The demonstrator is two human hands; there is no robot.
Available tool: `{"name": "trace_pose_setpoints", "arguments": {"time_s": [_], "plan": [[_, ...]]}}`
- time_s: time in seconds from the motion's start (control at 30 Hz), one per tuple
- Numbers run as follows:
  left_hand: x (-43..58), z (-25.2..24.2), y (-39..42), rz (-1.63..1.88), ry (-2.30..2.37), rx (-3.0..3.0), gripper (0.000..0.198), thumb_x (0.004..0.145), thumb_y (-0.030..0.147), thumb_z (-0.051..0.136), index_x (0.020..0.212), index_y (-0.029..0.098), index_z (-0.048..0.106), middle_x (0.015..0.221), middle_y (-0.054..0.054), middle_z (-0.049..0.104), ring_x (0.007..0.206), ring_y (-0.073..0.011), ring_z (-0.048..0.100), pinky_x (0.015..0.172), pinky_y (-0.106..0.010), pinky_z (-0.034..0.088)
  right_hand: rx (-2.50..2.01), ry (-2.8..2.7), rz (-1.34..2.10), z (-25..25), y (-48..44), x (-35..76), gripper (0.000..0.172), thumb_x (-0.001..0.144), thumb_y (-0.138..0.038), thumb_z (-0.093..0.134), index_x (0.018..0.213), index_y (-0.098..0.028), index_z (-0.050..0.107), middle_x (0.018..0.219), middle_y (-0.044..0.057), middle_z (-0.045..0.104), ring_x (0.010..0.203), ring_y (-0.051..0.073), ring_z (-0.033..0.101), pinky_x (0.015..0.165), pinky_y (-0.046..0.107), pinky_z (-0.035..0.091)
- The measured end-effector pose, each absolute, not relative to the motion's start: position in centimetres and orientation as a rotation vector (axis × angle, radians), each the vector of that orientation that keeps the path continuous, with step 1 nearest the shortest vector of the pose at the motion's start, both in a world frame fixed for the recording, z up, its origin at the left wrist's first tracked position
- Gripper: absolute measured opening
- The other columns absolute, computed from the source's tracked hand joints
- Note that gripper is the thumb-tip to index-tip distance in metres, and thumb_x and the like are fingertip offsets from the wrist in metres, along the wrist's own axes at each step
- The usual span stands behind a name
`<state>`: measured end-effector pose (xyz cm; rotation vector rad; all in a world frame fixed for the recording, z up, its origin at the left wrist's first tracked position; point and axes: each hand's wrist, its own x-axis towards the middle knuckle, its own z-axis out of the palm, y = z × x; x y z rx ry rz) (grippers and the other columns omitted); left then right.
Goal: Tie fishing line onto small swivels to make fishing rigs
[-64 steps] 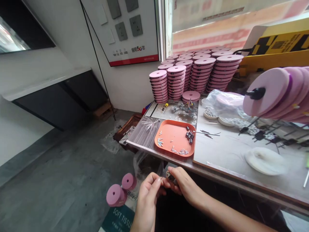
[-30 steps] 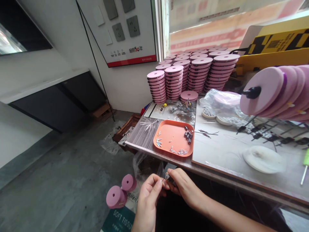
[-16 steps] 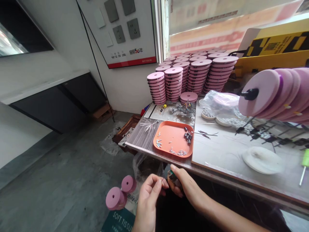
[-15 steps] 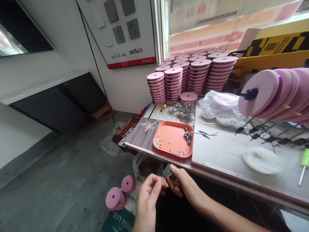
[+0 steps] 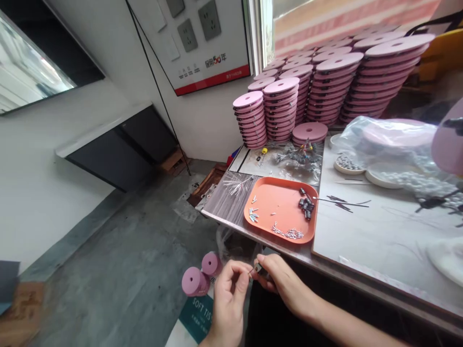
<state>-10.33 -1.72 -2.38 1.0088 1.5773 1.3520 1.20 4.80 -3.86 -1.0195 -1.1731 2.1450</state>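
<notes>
Thumb and forefinger of my left hand (image 5: 231,296) are pinched on a thin dark strand (image 5: 251,271), likely a piece of wire or line. My right hand (image 5: 282,279) is closed round a small tool with a metal head (image 5: 258,268); its handle is mostly hidden in the palm, so its exact kind is unclear. The strand's end meets the tool's head, and the two hands almost touch. Both are just below the table's front edge. Beyond them lies an orange tray (image 5: 267,193) holding black pieces (image 5: 306,208), small silver parts (image 5: 292,233) and short light-coloured tubes (image 5: 253,215).
Stacks of pink discs (image 5: 282,111) line the back by the window. A white board (image 5: 347,236) on the right bears dark strips (image 5: 342,203), dishes of grey beads (image 5: 349,163) and a plastic bag (image 5: 390,132). Small pink spools (image 5: 195,281) and a tissue pack (image 5: 197,315) are lower left.
The view has swung left, so the table's contents appear farther right. My hands have come closer together, with the strand now at the tool's head.
</notes>
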Motion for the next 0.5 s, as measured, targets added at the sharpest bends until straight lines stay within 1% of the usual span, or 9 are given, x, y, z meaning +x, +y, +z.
{"name": "trace_pose_setpoints", "arguments": {"time_s": [0.17,0.27,0.5], "plan": [[-9.8,-2.4,-1.8,1.332,1.642,1.013,0.021,0.078,0.037,0.06,0.071,0.018,0.064,0.072,-0.005,0.065,0.073,-0.0195,0.057,0.07,-0.027,0.044,-0.98,-1.148,2.186,-4.3,4.9,1.6,0.055,0.067,-0.073,0.044,0.055,-0.02,0.039,0.057,-0.003,0.035,0.058,0.012,0.034,0.056,0.026,0.031],[-9.3,-2.3,-1.7,1.348,1.65,1.003,0.022,0.077,0.039,0.062,0.07,0.018,0.064,0.07,-0.004,0.065,0.071,-0.0191,0.057,0.068,-0.026,0.044,-0.962,-1.145,2.195,-4.6,4.8,1.7,0.053,0.069,-0.071,0.044,0.055,-0.02,0.04,0.056,-0.003,0.035,0.058,0.012,0.032,0.056,0.025,0.03],[-8.7,-2.2,-1.6,1.435,1.658,0.947,0.021,0.075,0.037,0.064,0.067,0.018,0.064,0.069,-0.003,0.065,0.07,-0.0184,0.057,0.068,-0.025,0.043,-0.933,-1.118,2.194,-5.4,4.4,1.6,0.05,0.072,-0.068,0.042,0.06,-0.02,0.04,0.061,-0.003,0.037,0.061,0.013,0.035,0.058,0.025,0.031]]}}
